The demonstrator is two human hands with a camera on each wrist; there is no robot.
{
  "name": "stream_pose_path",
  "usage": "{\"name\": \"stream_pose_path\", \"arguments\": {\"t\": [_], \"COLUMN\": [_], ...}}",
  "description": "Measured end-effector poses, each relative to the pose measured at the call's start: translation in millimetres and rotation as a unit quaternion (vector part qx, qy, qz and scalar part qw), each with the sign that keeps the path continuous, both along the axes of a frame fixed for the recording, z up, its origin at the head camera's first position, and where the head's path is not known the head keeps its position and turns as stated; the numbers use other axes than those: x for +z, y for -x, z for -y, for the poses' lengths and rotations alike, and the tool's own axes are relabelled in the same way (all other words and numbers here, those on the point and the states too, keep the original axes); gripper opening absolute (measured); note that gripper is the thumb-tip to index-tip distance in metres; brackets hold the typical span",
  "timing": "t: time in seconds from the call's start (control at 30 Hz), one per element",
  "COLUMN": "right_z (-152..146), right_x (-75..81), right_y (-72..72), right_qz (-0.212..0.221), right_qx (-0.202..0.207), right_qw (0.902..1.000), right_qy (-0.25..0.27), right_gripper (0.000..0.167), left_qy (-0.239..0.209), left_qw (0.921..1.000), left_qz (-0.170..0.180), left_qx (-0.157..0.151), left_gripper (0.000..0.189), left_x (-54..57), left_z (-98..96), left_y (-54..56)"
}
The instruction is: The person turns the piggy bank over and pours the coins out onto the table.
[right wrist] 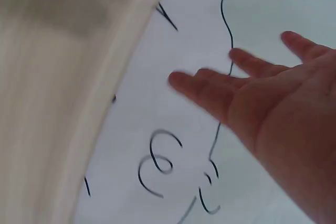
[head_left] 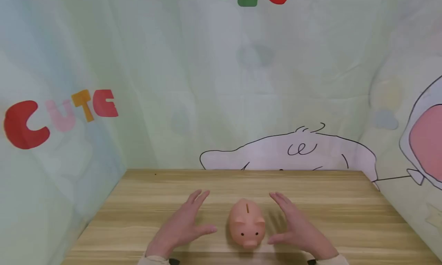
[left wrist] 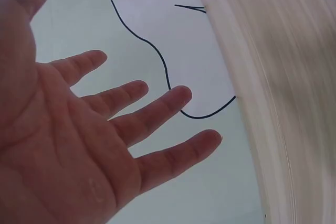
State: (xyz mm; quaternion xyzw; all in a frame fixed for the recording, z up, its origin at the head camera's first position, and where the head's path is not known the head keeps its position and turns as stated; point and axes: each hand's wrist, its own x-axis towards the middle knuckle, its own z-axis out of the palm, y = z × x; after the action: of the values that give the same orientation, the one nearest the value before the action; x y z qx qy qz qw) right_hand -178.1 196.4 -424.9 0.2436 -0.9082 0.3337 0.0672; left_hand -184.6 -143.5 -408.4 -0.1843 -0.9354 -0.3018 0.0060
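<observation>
Two bare hands frame a pink piggy bank (head_left: pixel 247 223) on the wooden table (head_left: pixel 138 207), one on either side of it, and neither has hold of anything. The left hand (head_left: pixel 181 228) is spread wide, its fingers reaching forward with a slight bend and its thumb pointing in toward the bank, a small gap between them. From the left wrist, its palm shows bare, the four fingers fanned well apart. The right hand (head_left: pixel 298 228) mirrors it, fingers extended forward and inward, loosely bent, thumb well away from them; that thumb's tip lies just beside the bank, nearer than the left one. The right wrist view also shows its fingers outstretched and holding nothing. The bank stands upright between the two palms, coin slot (head_left: pixel 247 208) on top, snout (head_left: pixel 250 244) turned toward the person. Pale sleeves (head_left: pixel 333 260) end at both wrists.
</observation>
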Motion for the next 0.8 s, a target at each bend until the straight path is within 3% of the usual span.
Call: {"name": "stream_pose_path", "arguments": {"t": [0.23, 0.57, 0.8], "right_z": [21, 36, 41], "right_x": [-22.7, -36.6, -37.5], "right_y": [1.9, 2.5, 1.3], "right_qz": [-0.002, -0.017, 0.011], "right_qx": [0.068, 0.079, 0.075], "right_qw": [0.9967, 0.995, 0.9937], "right_qy": [0.044, 0.059, 0.082], "right_gripper": [0.114, 0.117, 0.1], "left_qy": [-0.024, -0.075, -0.093], "left_qw": [0.9991, 0.9929, 0.9883], "left_qz": [0.01, 0.046, 0.07], "left_qx": [-0.035, -0.079, -0.098], "left_gripper": [0.098, 0.097, 0.095], "left_x": [-5.2, -9.1, -12.3], "left_z": [-4.3, -18.5, -27.5], "left_y": [-2.3, -4.1, -5.4]}}
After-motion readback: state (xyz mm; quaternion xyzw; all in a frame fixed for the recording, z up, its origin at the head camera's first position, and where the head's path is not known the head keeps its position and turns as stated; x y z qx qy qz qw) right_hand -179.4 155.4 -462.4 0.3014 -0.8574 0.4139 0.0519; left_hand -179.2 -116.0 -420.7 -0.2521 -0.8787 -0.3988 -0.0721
